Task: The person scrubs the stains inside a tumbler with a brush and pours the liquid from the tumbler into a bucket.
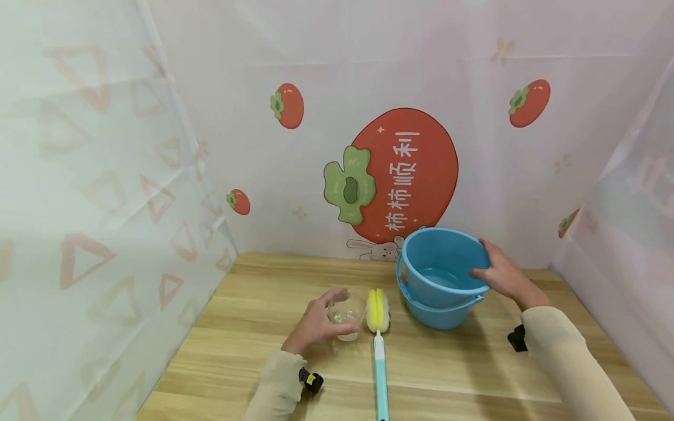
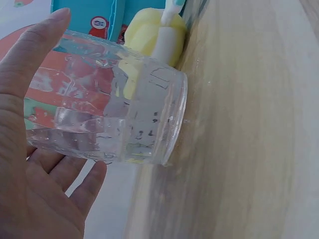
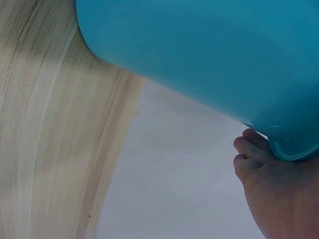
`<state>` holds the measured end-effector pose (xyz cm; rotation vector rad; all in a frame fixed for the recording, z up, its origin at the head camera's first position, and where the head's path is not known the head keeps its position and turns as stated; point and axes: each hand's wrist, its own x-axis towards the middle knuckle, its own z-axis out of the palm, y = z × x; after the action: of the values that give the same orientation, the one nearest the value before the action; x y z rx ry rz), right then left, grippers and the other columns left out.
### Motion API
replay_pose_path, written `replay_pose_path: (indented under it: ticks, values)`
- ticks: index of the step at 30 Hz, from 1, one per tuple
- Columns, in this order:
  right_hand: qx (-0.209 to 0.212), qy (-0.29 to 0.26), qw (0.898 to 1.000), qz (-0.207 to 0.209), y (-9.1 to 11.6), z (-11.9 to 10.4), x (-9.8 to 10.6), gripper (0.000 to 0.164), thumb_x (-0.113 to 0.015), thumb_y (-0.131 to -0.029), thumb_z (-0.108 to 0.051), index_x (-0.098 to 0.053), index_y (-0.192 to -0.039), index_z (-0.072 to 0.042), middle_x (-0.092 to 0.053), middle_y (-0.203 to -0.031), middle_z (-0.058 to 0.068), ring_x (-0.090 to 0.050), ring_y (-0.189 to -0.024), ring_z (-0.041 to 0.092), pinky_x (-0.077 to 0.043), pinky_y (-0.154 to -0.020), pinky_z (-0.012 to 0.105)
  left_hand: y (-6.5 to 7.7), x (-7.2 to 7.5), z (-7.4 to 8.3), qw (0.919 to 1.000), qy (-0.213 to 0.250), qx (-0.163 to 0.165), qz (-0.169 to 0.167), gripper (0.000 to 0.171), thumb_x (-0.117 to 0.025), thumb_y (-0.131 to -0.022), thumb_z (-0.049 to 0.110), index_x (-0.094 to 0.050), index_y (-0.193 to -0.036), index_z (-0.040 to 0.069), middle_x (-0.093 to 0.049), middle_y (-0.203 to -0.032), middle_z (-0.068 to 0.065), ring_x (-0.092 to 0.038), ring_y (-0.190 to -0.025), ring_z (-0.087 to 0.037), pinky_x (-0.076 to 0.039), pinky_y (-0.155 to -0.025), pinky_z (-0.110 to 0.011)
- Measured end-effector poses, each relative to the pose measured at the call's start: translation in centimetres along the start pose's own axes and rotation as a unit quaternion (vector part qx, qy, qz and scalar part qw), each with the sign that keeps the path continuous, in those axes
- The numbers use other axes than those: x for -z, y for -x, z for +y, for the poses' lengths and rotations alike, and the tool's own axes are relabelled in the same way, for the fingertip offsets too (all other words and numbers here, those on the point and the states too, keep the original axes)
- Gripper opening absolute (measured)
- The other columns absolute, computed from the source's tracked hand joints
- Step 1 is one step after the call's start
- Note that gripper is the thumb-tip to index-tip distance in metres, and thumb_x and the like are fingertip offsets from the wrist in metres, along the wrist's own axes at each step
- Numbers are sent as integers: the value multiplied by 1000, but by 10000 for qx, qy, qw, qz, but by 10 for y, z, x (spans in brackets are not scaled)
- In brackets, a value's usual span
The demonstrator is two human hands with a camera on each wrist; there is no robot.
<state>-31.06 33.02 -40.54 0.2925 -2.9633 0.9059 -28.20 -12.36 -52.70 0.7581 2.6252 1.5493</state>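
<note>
A clear cup with faceted sides stands on the table, left of the brush. My left hand curves round it, thumb at the near side and fingers at the far side; the left wrist view shows the cup between thumb and fingers. A blue bucket stands mouth up at the right, its handle hanging down the front. At its right rim my right hand grips, thumb inside and fingers outside. In the right wrist view the bucket wall hides part of the fingers.
Between cup and bucket lies a sponge brush with a yellow and white head and a teal handle pointing toward me. The wooden table meets a printed curtain at the back, with more curtain on both sides.
</note>
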Motion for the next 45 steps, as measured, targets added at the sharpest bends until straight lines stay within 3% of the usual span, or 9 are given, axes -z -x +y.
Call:
replay_pose_path:
  ticks: [10, 26, 34, 45]
  values:
    - [-11, -1, 10000, -9, 0, 2, 0, 93, -62, -99, -23, -5, -163, 12, -23, -160, 45, -36, -138, 67, -37, -103, 84, -1, -3, -5, 9998, 101, -175, 95, 92, -95, -78, 40, -51, -153, 8, -61, -151, -17, -56, -142, -38, -46, -114, -62]
    - [-99, -93, 9999, 25, 0, 0, -6, 92, -62, -99, -22, -7, -163, 12, -25, -160, 45, -37, -138, 67, -38, -104, 83, -5, -7, -2, 9991, -23, -33, 421, 83, -97, -76, 36, -60, -144, 7, -67, -144, -17, -61, -137, -34, -48, -114, -58]
    - [-168, -141, 9998, 26, -2, -1, -3, 92, -63, -99, -21, -6, -164, 11, -25, -160, 44, -38, -138, 66, -40, -103, 82, -18, -1, 22, 9976, -157, 134, 655, 81, -99, -73, 36, -64, -141, 12, -69, -142, -14, -63, -135, -31, -51, -111, -57]
    - [-97, -109, 9999, 36, -3, 2, -2, 91, -63, -98, -19, -6, -163, 12, -25, -160, 45, -38, -138, 67, -40, -103, 82, -43, 13, 62, 9953, -577, 242, 734, 90, -96, -71, 52, -62, -145, 14, -68, -144, -9, -63, -135, -30, -53, -109, -54]
